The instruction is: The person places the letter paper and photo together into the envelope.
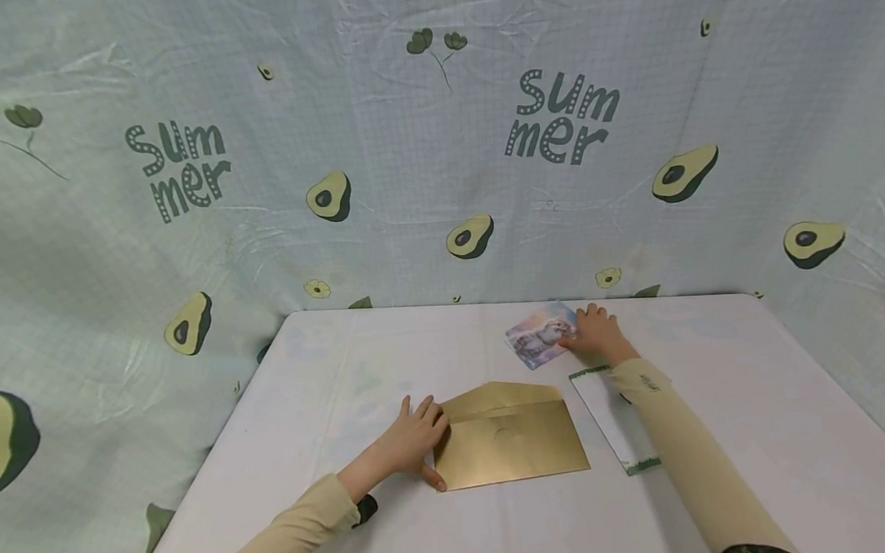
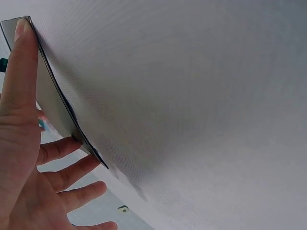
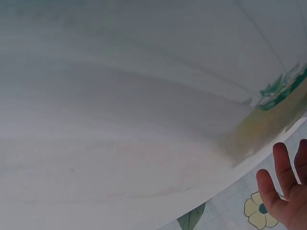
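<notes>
A gold envelope point(image 1: 507, 448) lies on the white table with its flap folded up and away. At its left edge rests my left hand point(image 1: 409, 441), thumb on the near corner and fingers spread over the far side. The left wrist view shows the same hand point(image 2: 29, 158) with straight fingers along the envelope's edge. Farther back, a colourful picture card point(image 1: 534, 338) lies flat, showing a greyish animal. My right hand point(image 1: 599, 335) reaches the card's right side, its thumb touching it. Loosely extended fingers point(image 3: 286, 177) show in the right wrist view.
A white card with green leafy borders point(image 1: 608, 418) lies right of the envelope, partly under the right forearm. The white table point(image 1: 386, 346) ends at a cloth backdrop point(image 1: 391, 145) printed with avocados and lettering. Dark straps sit at both sleeves.
</notes>
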Motion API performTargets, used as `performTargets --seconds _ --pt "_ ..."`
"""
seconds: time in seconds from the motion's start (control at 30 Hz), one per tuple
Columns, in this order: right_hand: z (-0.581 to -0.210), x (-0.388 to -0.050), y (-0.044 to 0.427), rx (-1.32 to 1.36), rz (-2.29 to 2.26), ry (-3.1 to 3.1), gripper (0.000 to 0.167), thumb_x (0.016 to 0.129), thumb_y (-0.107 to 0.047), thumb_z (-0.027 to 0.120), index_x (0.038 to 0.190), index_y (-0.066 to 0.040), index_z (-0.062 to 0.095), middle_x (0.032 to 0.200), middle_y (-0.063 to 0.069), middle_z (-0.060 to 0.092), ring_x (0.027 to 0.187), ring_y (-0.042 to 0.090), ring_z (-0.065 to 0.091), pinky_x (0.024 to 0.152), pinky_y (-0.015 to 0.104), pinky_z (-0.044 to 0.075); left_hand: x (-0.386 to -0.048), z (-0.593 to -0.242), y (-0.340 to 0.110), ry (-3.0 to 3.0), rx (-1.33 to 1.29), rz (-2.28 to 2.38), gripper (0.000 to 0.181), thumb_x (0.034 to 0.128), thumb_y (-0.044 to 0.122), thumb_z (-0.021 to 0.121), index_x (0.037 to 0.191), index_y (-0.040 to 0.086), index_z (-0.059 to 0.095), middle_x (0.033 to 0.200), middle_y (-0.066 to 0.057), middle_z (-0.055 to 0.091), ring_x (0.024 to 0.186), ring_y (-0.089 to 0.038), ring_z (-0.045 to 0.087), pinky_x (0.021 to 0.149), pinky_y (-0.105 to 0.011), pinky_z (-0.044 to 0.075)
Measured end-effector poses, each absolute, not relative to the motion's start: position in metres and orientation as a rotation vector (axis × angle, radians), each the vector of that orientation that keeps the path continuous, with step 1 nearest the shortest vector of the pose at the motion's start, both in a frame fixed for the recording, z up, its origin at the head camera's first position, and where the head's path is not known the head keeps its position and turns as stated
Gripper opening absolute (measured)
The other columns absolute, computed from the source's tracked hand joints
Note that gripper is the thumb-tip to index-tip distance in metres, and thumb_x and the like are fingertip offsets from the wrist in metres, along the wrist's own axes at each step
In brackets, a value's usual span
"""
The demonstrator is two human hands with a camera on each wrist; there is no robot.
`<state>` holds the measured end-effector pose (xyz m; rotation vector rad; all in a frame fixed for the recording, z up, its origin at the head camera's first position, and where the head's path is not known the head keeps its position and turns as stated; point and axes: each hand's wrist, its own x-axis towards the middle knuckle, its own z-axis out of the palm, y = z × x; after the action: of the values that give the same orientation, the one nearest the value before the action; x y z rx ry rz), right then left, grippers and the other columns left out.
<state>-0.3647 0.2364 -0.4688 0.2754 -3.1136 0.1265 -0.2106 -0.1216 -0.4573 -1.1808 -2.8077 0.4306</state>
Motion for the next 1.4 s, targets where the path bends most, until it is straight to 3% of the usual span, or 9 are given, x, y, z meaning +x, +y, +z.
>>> performTargets --seconds 0.23,0.43,0.57,0.73,0.87,1.1,1.17,1.3,1.4 --pt "-0.465 -0.366 0.242 0.265 0.302 -3.078 0.076 0.076 -0.045 0.065 0.118 0.012 0.04 0.105 0.034 0.05 0.094 0.047 0.05 0.078 0.056 0.041 -0.21 -0.456 -0.121 -2.796 -1.182 0.439 0.093 0.0517 0.078 0.058 0.113 0.01 0.046 0.118 -0.011 0.046 0.122 -0.034 0.04 0.09 -0.056 0.037" --pt "-0.464 -0.368 0.245 0.34 0.473 -3.057 0.047 0.081 -0.024 0.063 0.109 0.005 0.04 0.089 0.024 0.056 0.079 0.034 0.056 0.067 0.045 0.045 -0.21 -0.455 -0.12 -2.793 -1.18 0.444 0.093 0.0516 0.078 0.058 0.113 0.009 0.046 0.118 -0.012 0.046 0.122 -0.035 0.04 0.091 -0.055 0.036" --pt "-0.459 -0.365 0.245 0.378 0.569 -3.062 0.033 0.085 -0.016 0.059 0.105 0.002 0.041 0.075 0.014 0.054 0.065 0.021 0.049 0.057 0.033 0.039 -0.211 -0.455 -0.12 -2.798 -1.175 0.45 0.094 0.0511 0.079 0.057 0.113 0.009 0.046 0.119 -0.012 0.046 0.122 -0.035 0.04 0.091 -0.055 0.036" --pt "-0.453 -0.36 0.248 0.438 0.691 -3.033 0.023 0.088 -0.013 0.054 0.1 0.002 0.042 0.069 0.011 0.053 0.058 0.015 0.045 0.051 0.024 0.032 -0.21 -0.453 -0.12 -2.81 -1.174 0.447 0.094 0.0511 0.078 0.057 0.114 0.009 0.046 0.12 -0.012 0.046 0.123 -0.035 0.04 0.091 -0.055 0.036" --pt "-0.457 -0.366 0.255 0.464 0.798 -3.002 0.017 0.087 -0.01 0.054 0.095 0.002 0.046 0.069 0.014 0.055 0.055 0.018 0.047 0.049 0.028 0.036 -0.21 -0.453 -0.12 -2.812 -1.173 0.45 0.094 0.0516 0.078 0.057 0.115 0.01 0.046 0.12 -0.012 0.046 0.122 -0.035 0.04 0.091 -0.055 0.036" --pt "-0.525 -0.418 0.297 0.715 0.983 -2.812 0.022 0.085 -0.03 0.059 0.084 -0.01 0.05 0.071 0.005 0.056 0.056 0.014 0.048 0.048 0.028 0.038 -0.21 -0.454 -0.12 -2.83 -1.17 0.442 0.096 0.0513 0.078 0.058 0.117 0.009 0.046 0.12 -0.012 0.046 0.122 -0.036 0.04 0.091 -0.055 0.036" --pt "-0.523 -0.415 0.3 0.69 1.019 -2.8 0.023 0.083 -0.029 0.062 0.082 -0.009 0.051 0.071 0.007 0.055 0.055 0.015 0.047 0.045 0.027 0.038 -0.21 -0.455 -0.119 -2.838 -1.169 0.437 0.096 0.0516 0.078 0.058 0.118 0.009 0.046 0.121 -0.013 0.045 0.123 -0.036 0.04 0.092 -0.056 0.036" --pt "-0.464 -0.359 0.272 0.559 1.006 -2.911 0.016 0.082 -0.009 0.06 0.084 0.004 0.051 0.077 0.019 0.055 0.057 0.016 0.049 0.046 0.027 0.044 -0.21 -0.456 -0.12 -2.849 -1.164 0.429 0.097 0.0516 0.077 0.059 0.119 0.009 0.046 0.121 -0.013 0.045 0.123 -0.036 0.039 0.092 -0.056 0.036" --pt "-0.445 -0.338 0.262 0.531 1.019 -2.932 0.016 0.084 -0.006 0.059 0.089 0.006 0.051 0.079 0.02 0.056 0.058 0.011 0.05 0.046 0.022 0.044 -0.211 -0.456 -0.12 -2.853 -1.16 0.43 0.097 0.0514 0.077 0.059 0.119 0.009 0.045 0.122 -0.013 0.045 0.123 -0.036 0.039 0.092 -0.055 0.036"
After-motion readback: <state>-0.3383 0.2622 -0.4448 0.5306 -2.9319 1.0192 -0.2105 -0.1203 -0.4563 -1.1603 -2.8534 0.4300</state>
